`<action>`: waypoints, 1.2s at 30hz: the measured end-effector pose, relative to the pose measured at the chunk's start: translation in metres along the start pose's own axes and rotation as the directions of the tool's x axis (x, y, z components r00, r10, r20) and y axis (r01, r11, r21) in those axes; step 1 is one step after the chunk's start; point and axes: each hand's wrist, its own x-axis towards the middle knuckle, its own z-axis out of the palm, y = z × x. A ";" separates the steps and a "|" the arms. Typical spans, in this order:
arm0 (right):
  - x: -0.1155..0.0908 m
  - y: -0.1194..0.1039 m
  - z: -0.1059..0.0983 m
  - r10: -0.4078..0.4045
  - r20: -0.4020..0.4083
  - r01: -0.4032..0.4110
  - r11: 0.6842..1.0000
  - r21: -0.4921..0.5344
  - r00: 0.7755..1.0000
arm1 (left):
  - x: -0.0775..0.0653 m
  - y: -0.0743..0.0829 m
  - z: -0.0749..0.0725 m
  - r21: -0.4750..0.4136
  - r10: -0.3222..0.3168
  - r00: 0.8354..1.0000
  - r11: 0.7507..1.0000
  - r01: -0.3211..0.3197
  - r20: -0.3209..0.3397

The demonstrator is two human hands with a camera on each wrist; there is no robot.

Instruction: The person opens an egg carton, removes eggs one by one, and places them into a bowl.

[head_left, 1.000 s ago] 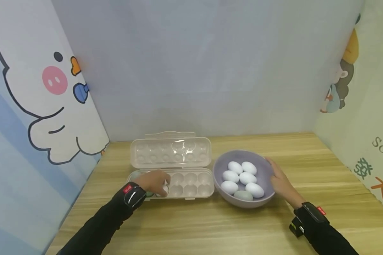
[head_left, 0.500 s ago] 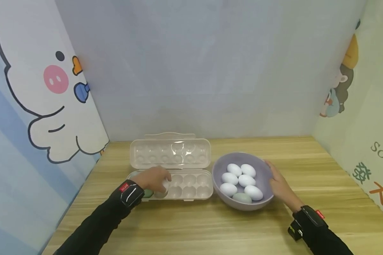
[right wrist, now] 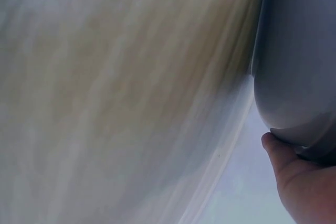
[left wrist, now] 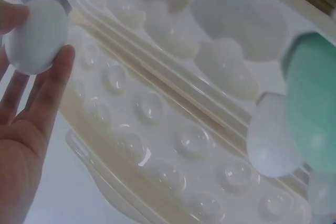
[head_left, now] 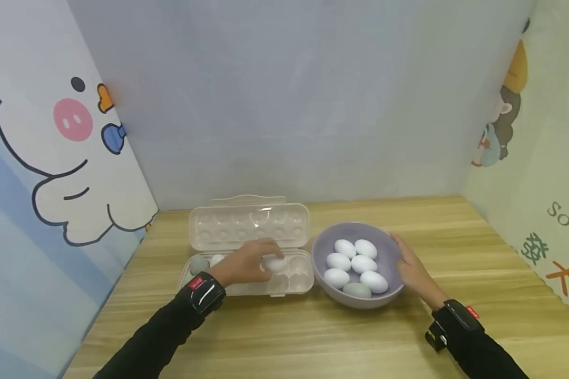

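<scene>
Between thumb and fingers, my left hand (head_left: 246,263) pinches a white egg (left wrist: 38,35) over the clear plastic egg carton (head_left: 305,289). The carton's lid (head_left: 248,227) lies folded back. At the carton's left end sit a grey-green egg (head_left: 199,265) and a white egg (head_left: 216,259); my left hand and wrist hide part of that end. In the left wrist view a green egg (left wrist: 315,103) shows close up. To the right, my right hand (head_left: 414,273) grips the right rim of the purple bowl (head_left: 322,247), which holds several white eggs (head_left: 364,264) and a grey-green egg (head_left: 357,290).
The carton and bowl stand side by side on a wood-grain table (head_left: 284,337). A plain pale backdrop (head_left: 303,105) rises behind the table, with printed panels at the left (head_left: 23,184) and right (head_left: 540,173).
My left hand has moved right along the carton with the white egg, uncovering the eggs at its left end. The right hand stays on the bowl's rim.
</scene>
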 end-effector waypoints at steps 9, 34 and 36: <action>0.001 0.003 -0.001 -0.001 -0.005 0.001 1.000 -0.005 1.000 | 0.023 0.015 0.006 -0.010 0.110 0.991 0.994 -0.111 -0.070; 0.000 0.001 0.000 -0.002 -0.024 0.002 1.000 0.019 1.000 | 0.100 0.053 0.048 -0.038 0.289 0.956 0.956 -0.291 -0.058; 0.000 0.002 -0.001 -0.001 -0.027 0.001 1.000 0.013 1.000 | 0.104 0.056 0.052 -0.015 0.289 0.956 0.957 -0.291 -0.053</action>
